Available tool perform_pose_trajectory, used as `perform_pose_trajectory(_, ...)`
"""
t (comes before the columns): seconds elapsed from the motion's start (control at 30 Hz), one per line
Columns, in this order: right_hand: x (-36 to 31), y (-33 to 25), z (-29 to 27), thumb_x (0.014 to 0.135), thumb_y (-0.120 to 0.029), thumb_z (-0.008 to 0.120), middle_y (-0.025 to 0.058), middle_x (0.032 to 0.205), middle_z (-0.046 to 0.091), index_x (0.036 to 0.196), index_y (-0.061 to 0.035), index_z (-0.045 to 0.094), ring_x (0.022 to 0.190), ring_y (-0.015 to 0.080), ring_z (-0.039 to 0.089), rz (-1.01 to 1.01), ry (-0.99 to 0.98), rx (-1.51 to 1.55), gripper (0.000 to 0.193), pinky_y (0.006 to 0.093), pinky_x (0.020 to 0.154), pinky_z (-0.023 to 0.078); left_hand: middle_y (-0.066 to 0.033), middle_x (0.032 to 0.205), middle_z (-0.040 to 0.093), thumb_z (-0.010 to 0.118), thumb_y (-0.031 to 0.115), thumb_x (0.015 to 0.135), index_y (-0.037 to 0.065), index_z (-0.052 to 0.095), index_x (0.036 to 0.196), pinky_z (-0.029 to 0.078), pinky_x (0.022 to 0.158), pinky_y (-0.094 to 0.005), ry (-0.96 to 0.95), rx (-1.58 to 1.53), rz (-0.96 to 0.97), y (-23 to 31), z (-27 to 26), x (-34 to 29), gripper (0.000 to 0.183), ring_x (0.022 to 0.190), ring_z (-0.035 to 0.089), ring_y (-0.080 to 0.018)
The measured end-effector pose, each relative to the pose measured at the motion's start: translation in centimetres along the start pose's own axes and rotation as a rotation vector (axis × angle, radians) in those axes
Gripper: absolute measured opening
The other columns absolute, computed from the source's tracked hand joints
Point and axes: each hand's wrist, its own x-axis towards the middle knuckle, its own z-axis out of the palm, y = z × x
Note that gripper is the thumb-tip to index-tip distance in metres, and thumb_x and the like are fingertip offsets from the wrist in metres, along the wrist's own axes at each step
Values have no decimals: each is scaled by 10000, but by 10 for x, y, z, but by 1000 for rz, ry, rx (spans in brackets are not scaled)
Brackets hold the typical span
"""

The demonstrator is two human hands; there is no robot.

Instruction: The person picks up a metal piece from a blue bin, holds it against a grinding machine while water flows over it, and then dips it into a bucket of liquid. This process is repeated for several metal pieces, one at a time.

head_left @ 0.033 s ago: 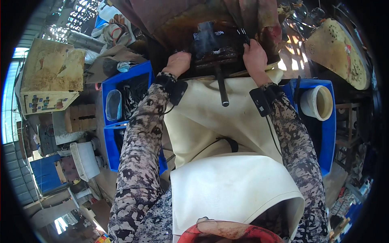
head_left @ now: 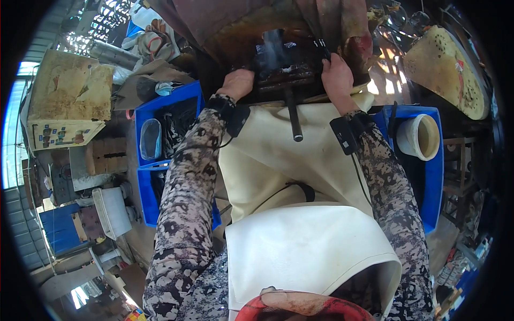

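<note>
My left hand (head_left: 238, 84) is closed at the left side of a dark, wet-looking work area; whatever its fingers hold, if anything, is hidden. My right hand (head_left: 337, 79) is closed round the lower end of some thin black pieces with bright tips (head_left: 323, 49), which point up and away from me. Between the hands lies a dark metal block (head_left: 284, 77) with a blurred greyish part (head_left: 273, 48) behind it. A black round bar (head_left: 294, 115) sticks out from the block toward my lap, over a cream apron (head_left: 257, 139).
Blue bins (head_left: 140, 120) with dark pieces stand at my left. At my right a blue bin (head_left: 433, 187) holds a whitish bucket (head_left: 405, 136). A stained control box (head_left: 67, 134) is farther left. Brown sheeting (head_left: 235, 21) hangs ahead, beyond the block.
My left hand and forearm have shifted very slightly to the right. The right hand looks almost unmoved, still closed on the black pieces.
</note>
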Motion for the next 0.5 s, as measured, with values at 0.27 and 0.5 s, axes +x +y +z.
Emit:
perform_pose_trajectory(0.27, 1, 2, 0, 895, -236, 594, 186, 944, 646, 973, -49, 604, 888, 430, 605, 9, -9, 30, 202, 520, 746, 477, -207, 965, 690, 503, 97, 817, 37, 733, 891, 533, 852, -418, -62, -14, -49, 3, 14, 10, 249, 954, 668, -350)
perform_pose_trajectory(0.5, 9, 14, 5, 883, -207, 640, 162, 756, 646, 939, -19, 621, 637, 310, 634, 20, -117, 171, 198, 410, 595, 489, -181, 929, 695, 544, 166, 819, 42, 718, 845, 535, 810, -442, -18, -36, -127, 12, -4, -5, 215, 930, 671, -331)
